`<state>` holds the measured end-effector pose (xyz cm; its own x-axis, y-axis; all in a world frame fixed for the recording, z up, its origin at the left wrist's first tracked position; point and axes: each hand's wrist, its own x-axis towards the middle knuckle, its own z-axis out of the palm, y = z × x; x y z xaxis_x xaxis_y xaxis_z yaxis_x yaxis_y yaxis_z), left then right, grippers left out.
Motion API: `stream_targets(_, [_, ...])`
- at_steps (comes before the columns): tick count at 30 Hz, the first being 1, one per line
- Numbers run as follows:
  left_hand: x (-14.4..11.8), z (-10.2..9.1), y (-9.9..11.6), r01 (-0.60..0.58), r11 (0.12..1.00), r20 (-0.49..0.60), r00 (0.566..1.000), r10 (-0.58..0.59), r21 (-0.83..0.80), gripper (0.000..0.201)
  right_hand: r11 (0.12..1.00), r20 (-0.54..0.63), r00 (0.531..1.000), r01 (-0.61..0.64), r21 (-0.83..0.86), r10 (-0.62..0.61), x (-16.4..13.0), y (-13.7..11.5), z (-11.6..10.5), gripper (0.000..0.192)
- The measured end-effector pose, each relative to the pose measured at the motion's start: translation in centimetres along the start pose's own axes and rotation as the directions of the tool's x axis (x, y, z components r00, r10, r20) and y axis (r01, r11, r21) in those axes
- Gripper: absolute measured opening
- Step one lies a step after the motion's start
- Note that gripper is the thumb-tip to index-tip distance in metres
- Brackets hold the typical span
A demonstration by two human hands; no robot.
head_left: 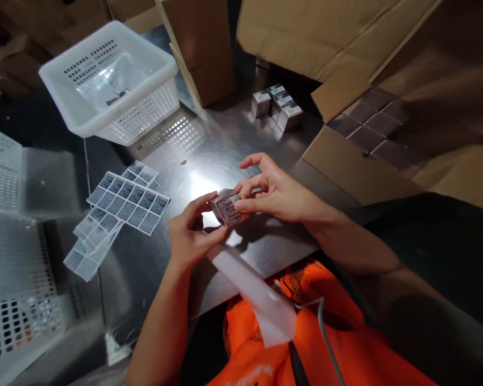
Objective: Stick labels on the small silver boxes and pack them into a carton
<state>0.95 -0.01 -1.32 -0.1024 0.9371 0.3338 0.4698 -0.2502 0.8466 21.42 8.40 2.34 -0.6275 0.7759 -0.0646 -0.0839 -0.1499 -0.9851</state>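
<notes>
Small box (228, 208), held above the steel table (193, 155) between both hands; left hand (191, 236) pinches its near corner, right hand (271, 190) presses fingertips on its labelled face; labelling apparently underway, pressing label flat next. Farther: label sheets (126, 201); white basket (112, 80); three boxes (277, 104); open carton (358, 161).

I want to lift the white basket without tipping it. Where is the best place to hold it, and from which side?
Hold the white basket by its wide top rim, from above, one hand on each opposite side. The rim flares outward, and the walls are slotted and slope inward.
</notes>
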Motion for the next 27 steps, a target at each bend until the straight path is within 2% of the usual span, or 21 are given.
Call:
stream_targets(7, [-0.2,0.1,-0.1,0.026,0.999,0.002,1.000,-0.026,0.029,0.060,0.999,-0.024,0.999,0.029,-0.023,-0.030,-0.1,0.1,0.4,0.058])
stream_targets(10, [-0.1,0.3,0.2,0.026,0.999,-0.019,0.999,-0.025,0.028,0.058,0.996,-0.078,0.995,0.065,-0.060,-0.069,-0.2,0.2,0.7,0.059])
stream_targets(13, [0.1,0.3,0.4,0.021,0.999,-0.034,0.999,-0.020,0.040,0.056,0.980,-0.158,0.980,0.094,-0.173,-0.122,-0.2,0.4,0.6,0.062])
stream_targets(16, [0.1,0.1,0.3,0.002,0.999,-0.020,1.000,-0.002,0.035,0.054,0.953,-0.211,0.969,0.066,-0.297,-0.132,0.1,0.5,0.0,0.071])
stream_targets(17, [0.0,-0.1,0.3,-0.009,1.000,-0.001,1.000,0.009,0.022,0.053,0.954,-0.174,0.979,0.048,-0.295,-0.103,0.2,0.4,-0.1,0.075])
stream_targets(19, [-0.2,-0.3,0.2,-0.030,0.999,0.085,0.996,0.031,-0.014,0.051,0.969,0.013,1.000,-0.004,-0.246,0.008,0.2,-0.1,-0.4,0.079])
stream_targets(21, [-0.3,-0.5,0.1,-0.032,0.999,0.150,0.988,0.036,-0.032,0.052,0.969,0.187,0.977,-0.052,-0.242,0.099,-0.1,-1.0,-0.8,0.079])
stream_targets(22, [-0.3,-0.5,0.0,-0.011,1.000,0.165,0.986,0.015,-0.024,0.055,0.960,0.204,0.974,-0.042,-0.275,0.102,-0.6,-1.6,-1.1,0.078])
stream_targets(23, [-0.3,-0.6,0.0,0.022,0.999,0.167,0.986,-0.017,-0.030,0.062,0.946,0.169,0.984,-0.002,-0.324,0.060,-1.3,-2.1,-1.5,0.077])
stream_targets(25, [-0.2,-0.7,0.0,0.104,0.993,0.137,0.986,-0.095,-0.058,0.071,0.889,0.006,0.992,0.117,-0.443,-0.128,-3.3,-3.3,-2.4,0.072])
stream_targets(27, [0.0,-0.8,0.1,0.170,0.981,0.046,0.985,-0.166,-0.098,0.062,0.816,-0.183,0.924,0.189,-0.545,-0.336,-5.8,-4.2,-3.5,0.061])
